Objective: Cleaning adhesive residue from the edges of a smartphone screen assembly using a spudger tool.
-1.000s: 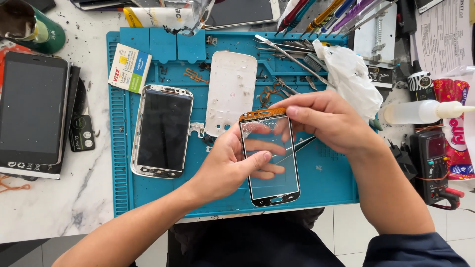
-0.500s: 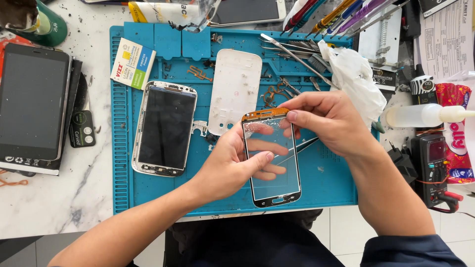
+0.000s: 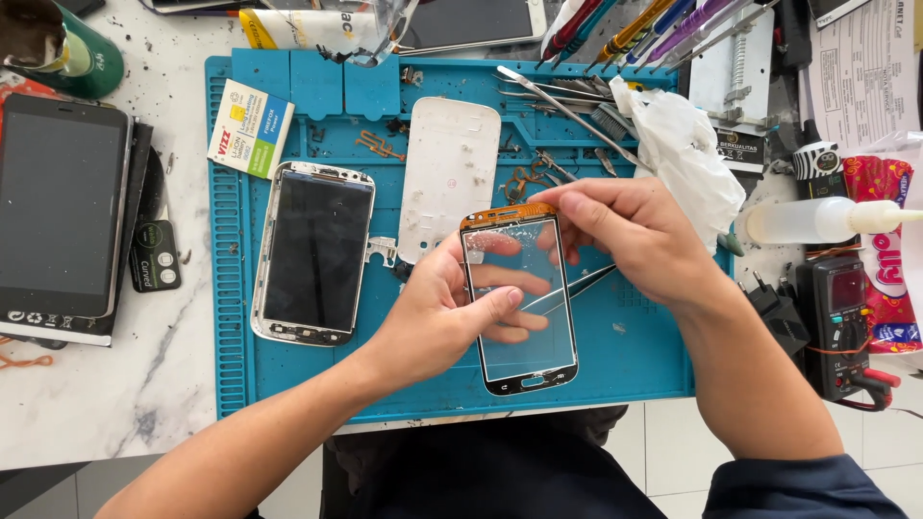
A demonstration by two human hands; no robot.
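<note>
My left hand (image 3: 437,322) holds a clear phone glass panel (image 3: 524,360) with a dark frame above the blue work mat (image 3: 635,356); its fingers show through the glass and the thumb lies across the front. My right hand (image 3: 639,235) pinches the panel's upper right edge near an orange strip and also holds metal tweezers (image 3: 572,288) that point down-left behind the glass. A phone body with a dark screen (image 3: 315,252) lies on the mat to the left. A white back cover (image 3: 447,178) lies beside it.
A tablet (image 3: 60,207) lies at the far left. Several tools (image 3: 577,101), a crumpled white bag (image 3: 683,159), a squeeze bottle (image 3: 817,219), a multimeter (image 3: 846,322), a small box (image 3: 252,128) and small parts ring the mat.
The view has shifted slightly. Both hands keep hold of the glass panel, with only small finger movement at its top edge.
</note>
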